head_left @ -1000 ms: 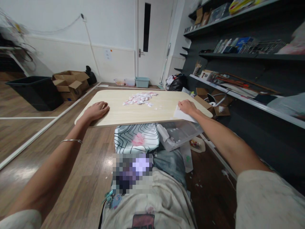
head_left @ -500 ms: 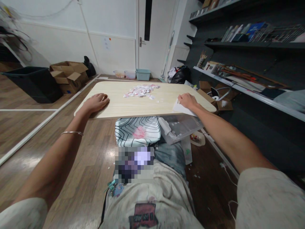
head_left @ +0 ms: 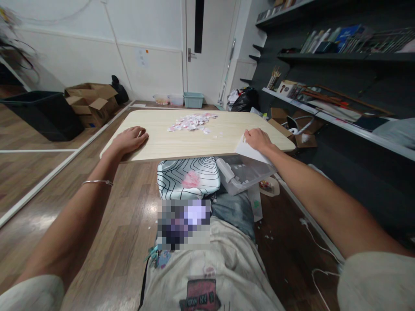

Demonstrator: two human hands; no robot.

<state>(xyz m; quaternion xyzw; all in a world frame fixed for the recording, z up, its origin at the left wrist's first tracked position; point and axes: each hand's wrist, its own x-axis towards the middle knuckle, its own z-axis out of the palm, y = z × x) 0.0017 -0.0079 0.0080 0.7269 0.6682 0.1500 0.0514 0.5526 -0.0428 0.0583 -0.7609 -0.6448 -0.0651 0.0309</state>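
A pale wood-grain table [head_left: 168, 144] stands in front of me, with a loose heap of small white and pinkish paper scraps [head_left: 191, 122] toward its far side. My left hand [head_left: 131, 140] lies on the table's left part, palm down, fingers stretched and slightly bent, holding nothing. On the right side, my right hand [head_left: 257, 139] is closed on a white sheet of paper [head_left: 248, 150], whose near corner sticks out past the table's front edge. The fingertips of this hand are partly hidden.
A patterned cloth-like item [head_left: 188, 177] and a clear plastic box [head_left: 243, 177] are below the front edge. A pixelated patch covers something on my lap. Dark shelves [head_left: 324, 58] line the right. A black bin [head_left: 42, 114] and cardboard boxes [head_left: 94, 101] stand left.
My right hand has shifted slightly right with the paper, and more of the sheet hangs over the front edge. My left hand stays put. The view has moved a little.
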